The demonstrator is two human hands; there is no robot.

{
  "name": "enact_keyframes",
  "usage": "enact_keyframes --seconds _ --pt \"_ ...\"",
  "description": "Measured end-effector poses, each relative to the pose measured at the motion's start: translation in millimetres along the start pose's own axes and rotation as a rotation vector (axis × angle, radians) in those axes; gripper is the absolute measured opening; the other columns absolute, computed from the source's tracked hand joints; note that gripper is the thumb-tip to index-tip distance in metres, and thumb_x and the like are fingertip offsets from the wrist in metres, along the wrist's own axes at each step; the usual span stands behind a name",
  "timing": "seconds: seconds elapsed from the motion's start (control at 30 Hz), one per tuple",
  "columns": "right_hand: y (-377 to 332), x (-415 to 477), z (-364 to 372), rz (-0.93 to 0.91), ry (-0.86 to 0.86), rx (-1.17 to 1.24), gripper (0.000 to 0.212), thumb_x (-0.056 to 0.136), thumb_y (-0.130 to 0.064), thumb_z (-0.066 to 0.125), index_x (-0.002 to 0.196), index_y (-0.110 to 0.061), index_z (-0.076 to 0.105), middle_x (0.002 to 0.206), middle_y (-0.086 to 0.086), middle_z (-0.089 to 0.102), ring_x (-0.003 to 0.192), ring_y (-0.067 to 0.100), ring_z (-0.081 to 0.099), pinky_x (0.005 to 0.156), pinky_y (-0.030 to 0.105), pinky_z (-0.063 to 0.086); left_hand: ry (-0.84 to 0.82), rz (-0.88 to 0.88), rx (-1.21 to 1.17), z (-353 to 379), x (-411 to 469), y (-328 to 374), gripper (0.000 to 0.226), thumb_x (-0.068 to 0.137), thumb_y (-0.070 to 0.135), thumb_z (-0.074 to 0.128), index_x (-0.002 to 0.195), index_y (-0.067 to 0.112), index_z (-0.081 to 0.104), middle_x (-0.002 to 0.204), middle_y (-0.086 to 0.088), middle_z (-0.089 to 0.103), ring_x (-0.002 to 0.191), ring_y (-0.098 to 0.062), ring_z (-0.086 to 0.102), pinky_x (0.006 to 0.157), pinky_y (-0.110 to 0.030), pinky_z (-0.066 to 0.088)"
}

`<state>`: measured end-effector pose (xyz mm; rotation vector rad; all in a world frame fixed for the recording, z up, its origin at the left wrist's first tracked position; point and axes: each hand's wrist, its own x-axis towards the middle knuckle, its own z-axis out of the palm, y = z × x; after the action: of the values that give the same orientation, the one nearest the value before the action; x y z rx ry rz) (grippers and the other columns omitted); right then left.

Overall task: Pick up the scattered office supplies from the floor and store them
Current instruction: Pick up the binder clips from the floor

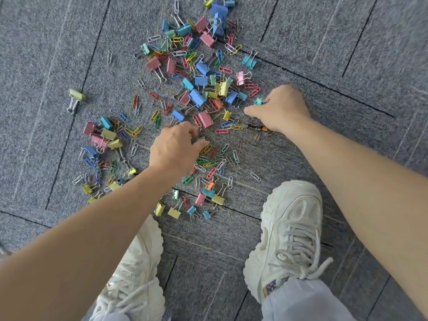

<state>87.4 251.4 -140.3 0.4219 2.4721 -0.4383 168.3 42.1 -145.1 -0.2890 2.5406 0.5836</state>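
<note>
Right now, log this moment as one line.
phase: gathering | left hand: pinches green binder clip | right hand: holds teal binder clip | battery: on carpet beside right hand

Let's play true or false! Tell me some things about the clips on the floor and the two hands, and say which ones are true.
1. The clips lie on a grey carpet. True.
2. Both hands are high above the clips. False: the left hand and the right hand are down among them, and the left hand pinches a green clip.
3. A battery lies by the right hand. True.
4. The shoes are black. False: the shoes are white.
5. The right hand holds a teal binder clip. True.
</note>
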Motion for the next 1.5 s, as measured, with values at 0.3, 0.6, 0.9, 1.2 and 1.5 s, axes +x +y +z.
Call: enact_keyframes --seconds 0.3,0.6,0.9,1.2,1.5 --pt "25 -30 -2 0.158 0.026 0.934 0.015 0.087 -0.017 0.053 0.073 -0.011 0.051 0.066 0.004 0.049 0.044 0.015 0.056 0.041 0.022 0.033 -0.097 -0.196 -0.267 -3 2 6 0.019 0.084 0.031 0.073 0.078 0.018 0.062 0.074 0.000 0.065 0.056 -0.012 0.058 0.052 -0.024 0.050" --pt "34 -56 -19 0.227 -0.485 2.047 0.011 0.072 -0.017 0.051 0.063 -0.011 0.050 0.060 -0.002 0.045 0.052 0.006 0.045 0.037 0.014 0.029 -0.256 -0.292 -0.739 -10 0 10 0.010 0.087 0.011 0.057 0.093 0.016 0.052 0.069 -0.001 0.050 0.055 -0.013 0.042 0.045 -0.025 0.038" --pt "35 -61 -16 0.076 -0.974 2.312 0.019 0.069 -0.004 0.058 0.088 -0.004 0.055 0.066 0.007 0.055 0.061 0.015 0.052 0.047 0.019 0.043 -0.308 -0.336 -0.869 -11 1 20 0.006 0.089 0.013 0.060 0.085 0.008 0.058 0.062 -0.001 0.045 0.050 -0.014 0.037 0.040 -0.020 0.033" --pt "30 -58 -16 0.061 -1.069 2.203 0.021 0.072 -0.013 0.050 0.083 -0.003 0.066 0.071 0.007 0.052 0.067 0.019 0.052 0.051 0.026 0.048 -0.316 -0.339 -0.822 -9 3 25 0.011 0.091 0.017 0.062 0.080 0.015 0.060 0.064 0.000 0.045 0.052 -0.013 0.038 0.038 -0.020 0.034" --pt "49 -53 -15 0.110 -0.701 2.007 0.019 0.090 -0.027 0.053 0.080 -0.015 0.064 0.092 -0.001 0.064 0.082 0.014 0.062 0.049 0.018 0.048 -0.105 -0.282 -0.550 -6 5 25 0.021 0.091 0.011 0.051 0.085 0.001 0.068 0.065 0.000 0.063 0.050 -0.015 0.048 0.054 -0.031 0.047"
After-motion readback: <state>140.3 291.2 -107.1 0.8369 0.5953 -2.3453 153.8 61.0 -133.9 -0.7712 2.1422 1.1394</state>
